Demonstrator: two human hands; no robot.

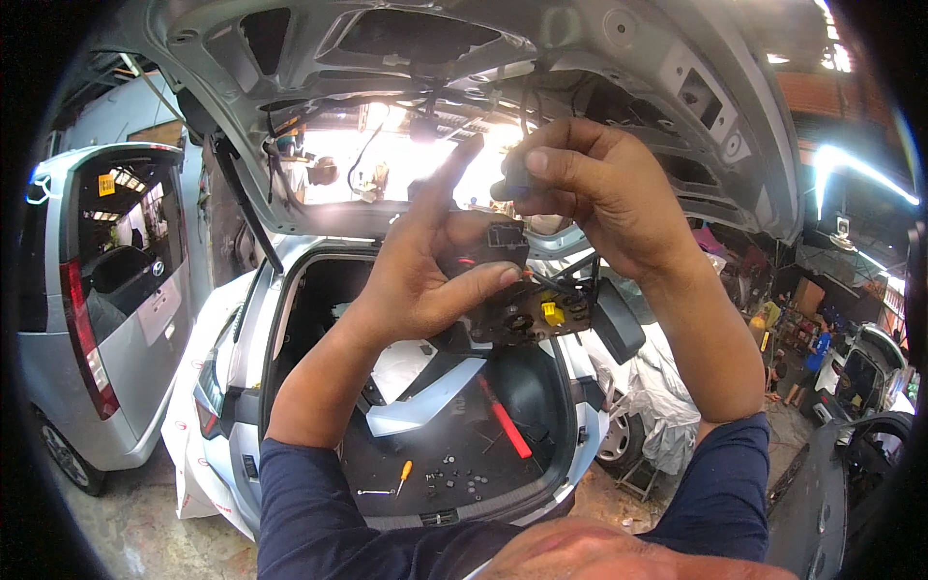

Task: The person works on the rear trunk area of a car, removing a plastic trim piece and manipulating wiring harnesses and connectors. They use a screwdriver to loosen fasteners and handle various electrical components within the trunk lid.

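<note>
My left hand grips a dark mechanical assembly, its thumb across the front and its fingers behind. On that assembly are a black connector socket, a yellow plastic piece and short dark wires; a black box-like part sticks out at its right. Just above and to the right, my right hand pinches a small dark plug, apart from the socket. A cable runs from near the plug up to the raised tailgate. The fingers partly cover the plug.
Below is the boot floor with a red bar-shaped tool, a yellow-handled screwdriver, a spanner, several small fasteners and a pale trim panel. A gas strut stands left. Another vehicle is parked further left.
</note>
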